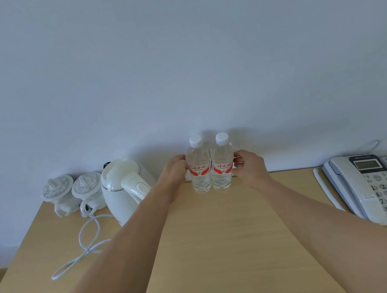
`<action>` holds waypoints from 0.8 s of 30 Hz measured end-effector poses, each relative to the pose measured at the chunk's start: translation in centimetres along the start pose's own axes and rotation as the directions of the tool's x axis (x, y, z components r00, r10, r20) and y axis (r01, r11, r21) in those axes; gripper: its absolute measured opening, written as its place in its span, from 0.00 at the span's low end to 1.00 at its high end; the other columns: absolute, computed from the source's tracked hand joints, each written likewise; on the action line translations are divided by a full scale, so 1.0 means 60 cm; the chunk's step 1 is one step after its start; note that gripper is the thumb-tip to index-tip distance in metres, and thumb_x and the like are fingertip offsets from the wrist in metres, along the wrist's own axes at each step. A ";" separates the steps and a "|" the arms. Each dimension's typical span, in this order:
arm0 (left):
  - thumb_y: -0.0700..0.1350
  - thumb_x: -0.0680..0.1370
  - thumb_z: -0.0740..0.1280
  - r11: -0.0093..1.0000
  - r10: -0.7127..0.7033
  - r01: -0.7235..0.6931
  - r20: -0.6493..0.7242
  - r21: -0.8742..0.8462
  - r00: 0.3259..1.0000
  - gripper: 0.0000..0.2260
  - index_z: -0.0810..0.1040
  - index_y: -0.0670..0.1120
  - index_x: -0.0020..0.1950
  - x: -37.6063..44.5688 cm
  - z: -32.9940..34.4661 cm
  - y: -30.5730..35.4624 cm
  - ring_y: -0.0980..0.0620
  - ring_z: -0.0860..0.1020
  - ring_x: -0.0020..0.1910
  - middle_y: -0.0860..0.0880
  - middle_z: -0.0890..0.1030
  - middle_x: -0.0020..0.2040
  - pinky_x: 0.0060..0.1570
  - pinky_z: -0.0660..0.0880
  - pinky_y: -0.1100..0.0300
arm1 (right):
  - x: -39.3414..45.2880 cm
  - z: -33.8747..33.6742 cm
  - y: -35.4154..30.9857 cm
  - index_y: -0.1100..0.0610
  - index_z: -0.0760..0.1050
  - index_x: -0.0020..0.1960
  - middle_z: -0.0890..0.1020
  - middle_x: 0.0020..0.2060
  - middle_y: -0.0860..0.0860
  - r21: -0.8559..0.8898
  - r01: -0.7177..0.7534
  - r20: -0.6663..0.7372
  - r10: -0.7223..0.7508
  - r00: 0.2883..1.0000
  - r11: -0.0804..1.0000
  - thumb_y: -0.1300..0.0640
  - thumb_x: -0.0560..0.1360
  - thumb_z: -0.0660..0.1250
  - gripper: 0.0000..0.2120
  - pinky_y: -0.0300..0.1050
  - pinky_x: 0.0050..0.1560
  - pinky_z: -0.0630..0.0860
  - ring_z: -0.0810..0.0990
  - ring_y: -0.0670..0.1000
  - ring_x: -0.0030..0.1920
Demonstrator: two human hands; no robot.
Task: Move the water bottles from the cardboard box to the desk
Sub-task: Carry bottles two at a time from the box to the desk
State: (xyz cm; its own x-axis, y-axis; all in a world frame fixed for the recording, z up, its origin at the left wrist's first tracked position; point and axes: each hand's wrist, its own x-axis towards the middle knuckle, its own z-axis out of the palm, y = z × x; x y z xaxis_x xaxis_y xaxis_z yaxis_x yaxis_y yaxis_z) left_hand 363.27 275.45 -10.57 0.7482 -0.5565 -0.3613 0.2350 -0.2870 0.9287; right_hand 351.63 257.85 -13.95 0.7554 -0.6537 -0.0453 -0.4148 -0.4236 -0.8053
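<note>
At the far edge of the desk, against the wall, we see two water bottles standing upright and touching: the left bottle and the right bottle. Our left hand curls its fingers round the left bottle, and our right hand wraps the right one at label height. Left of them stand a white kettle and two lidded cups; at far right lies a telephone.
</note>
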 end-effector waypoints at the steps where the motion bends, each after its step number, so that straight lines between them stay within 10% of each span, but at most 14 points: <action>1: 0.32 0.75 0.57 0.999 0.022 -0.022 -0.002 0.029 1.000 0.16 0.78 0.49 0.51 -0.001 0.000 -0.003 0.51 0.75 0.54 0.53 0.79 0.51 0.57 0.68 0.53 | -0.002 -0.001 0.001 0.60 0.77 0.62 0.83 0.54 0.55 -0.012 -0.016 -0.003 0.016 1.000 1.000 0.64 0.71 0.74 0.20 0.46 0.59 0.76 0.82 0.54 0.55; 10: 0.40 0.80 0.61 0.881 0.125 -0.057 -0.116 0.470 0.985 0.21 0.70 0.42 0.74 -0.003 -0.014 0.001 0.44 0.72 0.68 0.44 0.74 0.70 0.67 0.69 0.51 | -0.027 -0.024 -0.008 0.56 0.72 0.68 0.78 0.61 0.55 -0.159 -0.066 0.004 0.068 0.998 0.985 0.59 0.73 0.72 0.24 0.46 0.56 0.74 0.77 0.55 0.61; 24: 0.41 0.77 0.65 0.523 0.406 -0.133 -0.109 0.842 0.907 0.23 0.71 0.44 0.73 -0.022 -0.024 0.065 0.41 0.74 0.65 0.43 0.76 0.66 0.56 0.74 0.50 | -0.081 -0.092 -0.025 0.51 0.67 0.73 0.72 0.67 0.53 -0.401 -0.035 -0.021 0.029 0.999 0.916 0.54 0.76 0.68 0.26 0.45 0.57 0.69 0.73 0.54 0.65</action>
State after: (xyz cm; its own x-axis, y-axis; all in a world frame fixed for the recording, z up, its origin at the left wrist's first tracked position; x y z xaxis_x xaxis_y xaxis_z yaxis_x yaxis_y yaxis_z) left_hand 364.12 276.21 -6.35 0.8418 -0.5366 0.0585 -0.4992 -0.7325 0.4629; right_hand 345.80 258.19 -9.28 0.7320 -0.6789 -0.0565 -0.6098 -0.6159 -0.4988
